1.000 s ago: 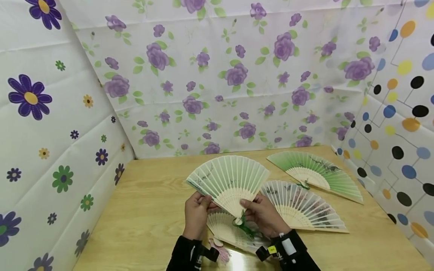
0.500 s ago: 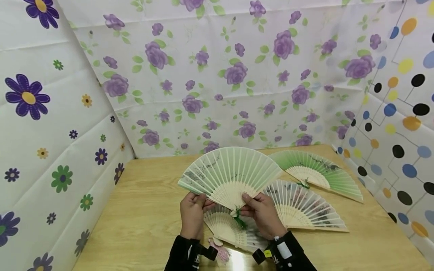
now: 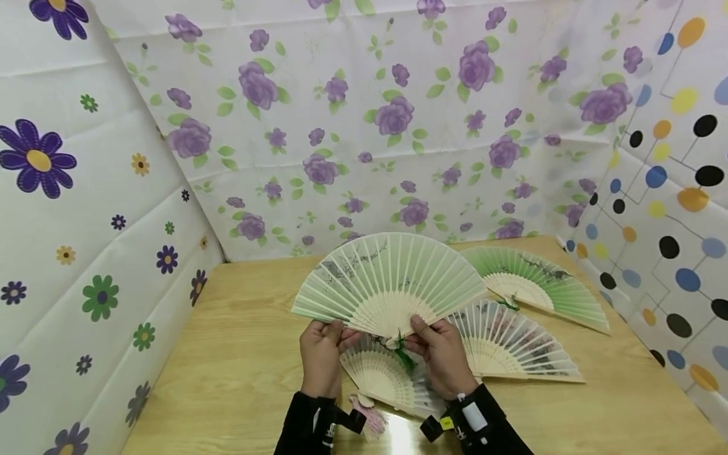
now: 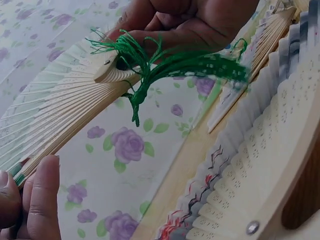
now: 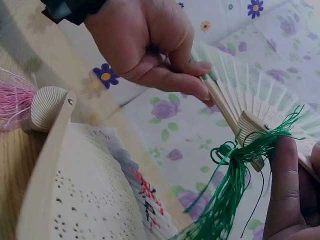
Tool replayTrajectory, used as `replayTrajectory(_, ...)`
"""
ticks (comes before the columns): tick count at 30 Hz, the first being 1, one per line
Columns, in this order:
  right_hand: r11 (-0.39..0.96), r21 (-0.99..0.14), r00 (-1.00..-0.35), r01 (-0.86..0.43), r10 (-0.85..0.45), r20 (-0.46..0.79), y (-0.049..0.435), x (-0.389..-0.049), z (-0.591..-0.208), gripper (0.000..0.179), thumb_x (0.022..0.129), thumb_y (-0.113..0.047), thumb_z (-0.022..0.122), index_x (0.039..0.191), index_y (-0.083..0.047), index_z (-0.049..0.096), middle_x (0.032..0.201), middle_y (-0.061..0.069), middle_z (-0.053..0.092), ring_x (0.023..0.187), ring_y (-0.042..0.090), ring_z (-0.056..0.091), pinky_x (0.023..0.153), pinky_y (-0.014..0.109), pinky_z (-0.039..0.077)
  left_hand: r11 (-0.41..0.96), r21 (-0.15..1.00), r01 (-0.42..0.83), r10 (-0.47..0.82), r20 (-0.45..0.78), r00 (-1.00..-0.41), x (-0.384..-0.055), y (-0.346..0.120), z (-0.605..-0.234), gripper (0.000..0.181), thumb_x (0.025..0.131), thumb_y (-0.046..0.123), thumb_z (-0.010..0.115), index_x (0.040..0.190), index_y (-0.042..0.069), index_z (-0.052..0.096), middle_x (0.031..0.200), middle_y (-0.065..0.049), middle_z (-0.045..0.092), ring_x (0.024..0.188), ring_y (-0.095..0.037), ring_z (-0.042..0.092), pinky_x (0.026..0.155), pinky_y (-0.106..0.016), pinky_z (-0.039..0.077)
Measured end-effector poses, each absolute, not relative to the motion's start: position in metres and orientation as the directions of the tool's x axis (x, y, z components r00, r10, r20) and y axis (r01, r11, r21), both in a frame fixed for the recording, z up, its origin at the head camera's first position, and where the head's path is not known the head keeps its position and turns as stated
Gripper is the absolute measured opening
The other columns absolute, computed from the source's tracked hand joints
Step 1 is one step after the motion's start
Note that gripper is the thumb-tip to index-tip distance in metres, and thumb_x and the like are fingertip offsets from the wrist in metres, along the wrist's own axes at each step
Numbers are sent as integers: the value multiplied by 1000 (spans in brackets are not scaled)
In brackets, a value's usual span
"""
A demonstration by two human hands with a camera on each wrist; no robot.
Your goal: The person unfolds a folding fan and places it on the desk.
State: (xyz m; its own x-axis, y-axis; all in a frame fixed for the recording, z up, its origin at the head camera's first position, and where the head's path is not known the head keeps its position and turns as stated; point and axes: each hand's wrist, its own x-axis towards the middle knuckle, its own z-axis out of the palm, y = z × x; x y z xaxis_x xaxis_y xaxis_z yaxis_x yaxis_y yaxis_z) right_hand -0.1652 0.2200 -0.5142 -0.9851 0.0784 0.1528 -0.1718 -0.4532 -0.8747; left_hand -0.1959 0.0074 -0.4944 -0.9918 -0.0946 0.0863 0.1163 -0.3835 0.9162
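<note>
A pale green folding fan [image 3: 392, 278] with a dark branch print is spread wide above the table. My left hand [image 3: 321, 357] pinches its left outer rib between thumb and fingers; in the right wrist view that grip on the rib [image 5: 215, 92] shows closely. On the other side my right hand [image 3: 446, 357] pinches the fan's right ribs near the pivot, thumb on top. From the pivot hangs a green tassel [image 5: 220, 200]. Beneath both hands an open white fan [image 3: 378, 376] with a pink tassel [image 3: 372, 420] lies on the table, partly hidden.
Two more open fans lie at the right: a white one with a reddish print [image 3: 512, 347] and, behind it, a green one [image 3: 534, 278]. The wooden table [image 3: 227, 366] is enclosed by patterned cloth at the back [image 3: 364, 126] and both sides.
The held fan has spread wider, its left edge going left and its right edge going right. It has risen slightly in view. Both hands keep their hold; the fans on the table stay put.
</note>
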Motion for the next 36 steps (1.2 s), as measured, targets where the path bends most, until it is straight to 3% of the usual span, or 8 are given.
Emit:
replayTrajectory(6, -478, -865, -988, -151, 100, 117, 218, -164, -513, 23, 98, -21, 62, 85, -2, 66, 87, 3, 67, 77, 17, 68, 78, 32, 65, -399, 910, 111, -88, 82, -993, -194, 8, -496, 17, 99, 9, 59, 105, -7, 55, 84, -13, 58, 80, -29, 65, 86, -46, 63)
replayTrajectory(13, -598, -781, -968, -181, 250, 32, 216, -160, -515, 22, 97, -25, 63, 90, -4, 60, 94, 4, 61, 80, 15, 64, 80, 24, 63, -476, 879, 34, 23, 51, -998, -189, 14, -504, 24, 102, 11, 52, 114, -10, 49, 89, -11, 55, 87, -27, 65, 101, -45, 55)
replayTrajectory(22, -590, -788, -962, -176, 274, 9, 211, -161, -515, 27, 97, -27, 63, 95, -4, 49, 106, 6, 56, 85, 16, 63, 85, 25, 62, -481, 876, 48, -72, 15, -997, -191, 20, -504, 24, 101, 9, 54, 114, -10, 47, 88, -10, 56, 86, -27, 65, 94, -40, 60)
replayTrajectory(29, -556, -820, -964, -138, 266, -18, 204, -163, -511, 29, 97, -31, 61, 103, -4, 53, 106, 7, 56, 88, 17, 63, 90, 29, 60, -545, 838, 30, -110, -36, -993, -193, 18, -502, 19, 101, 8, 54, 108, -8, 46, 90, -12, 54, 81, -24, 64, 94, -40, 60)
replayTrajectory(33, -550, -830, -979, -90, 201, -27, 199, -171, -502, 27, 98, -30, 60, 87, -9, 47, 104, 8, 56, 89, 20, 64, 95, 33, 59, -583, 812, 29, -129, -57, -990, -197, 8, -499, 24, 103, 16, 51, 109, -7, 47, 88, -13, 55, 87, -29, 65, 95, -42, 59)
replayTrajectory(36, -546, -837, -992, -42, 121, -29, 192, -186, -485, 31, 101, -25, 57, 80, -9, 41, 109, 9, 57, 94, 23, 65, 100, 36, 57, -574, 818, 26, -142, -69, -987, -206, -7, -490, 32, 105, 24, 49, 115, -7, 49, 96, -19, 59, 96, -35, 66, 97, -46, 58)
